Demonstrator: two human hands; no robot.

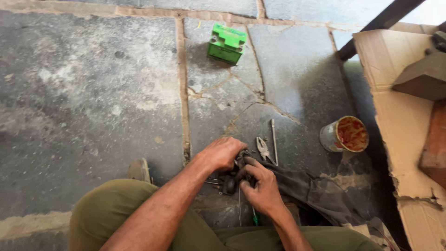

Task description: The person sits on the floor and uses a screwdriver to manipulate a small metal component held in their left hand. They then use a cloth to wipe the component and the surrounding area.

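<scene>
Black, grimy metal part (231, 179)

Green battery (226, 43) far up the stone floor (93, 93); pliers (263, 148), metal rod (274, 141), rusty tin can (344, 134) near cardboard (395, 121) at right edge.

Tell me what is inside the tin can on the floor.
The open tin can shows an orange-red coating over its inner wall and bottom, like dried paint or rust. No tool or loose object shows inside. The near inner wall is hidden by the rim.
</scene>
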